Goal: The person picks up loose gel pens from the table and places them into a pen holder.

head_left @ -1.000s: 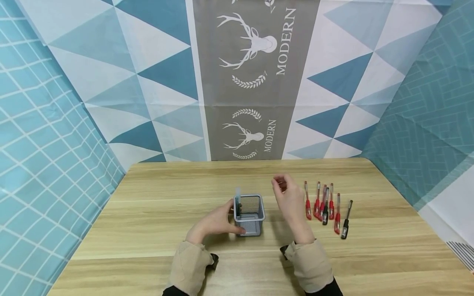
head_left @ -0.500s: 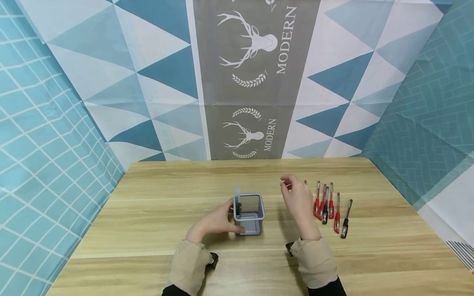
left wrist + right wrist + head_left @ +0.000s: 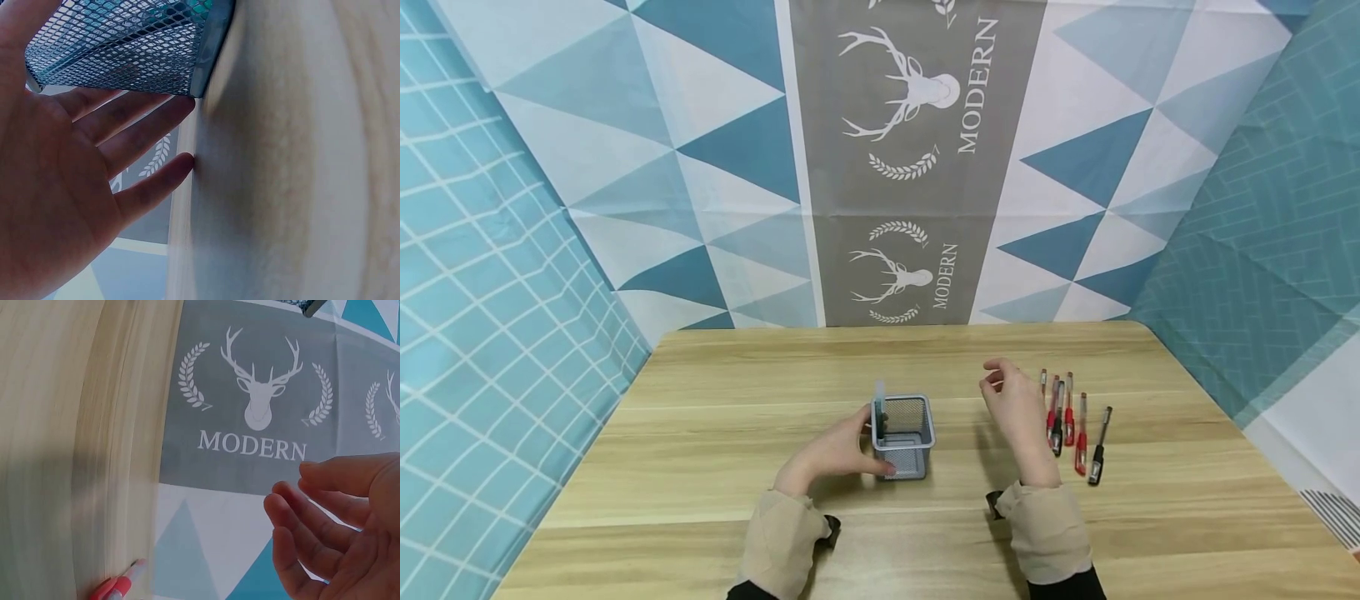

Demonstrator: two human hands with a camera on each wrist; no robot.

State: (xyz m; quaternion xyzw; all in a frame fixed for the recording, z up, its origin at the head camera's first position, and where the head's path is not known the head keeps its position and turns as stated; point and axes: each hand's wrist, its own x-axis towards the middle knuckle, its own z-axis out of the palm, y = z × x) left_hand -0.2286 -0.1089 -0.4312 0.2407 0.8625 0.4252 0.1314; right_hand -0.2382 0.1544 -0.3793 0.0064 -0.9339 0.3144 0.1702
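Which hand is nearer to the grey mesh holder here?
Left: the left hand grips the mesh holder by its left side; the right hand hovers apart from it, to its right.

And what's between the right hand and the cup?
Between the right hand and the cup, the head view shows only bare table.

Head view bright; soft shadows, glare on table [image 3: 910, 550]; wrist views dimmer, table blurred in left.
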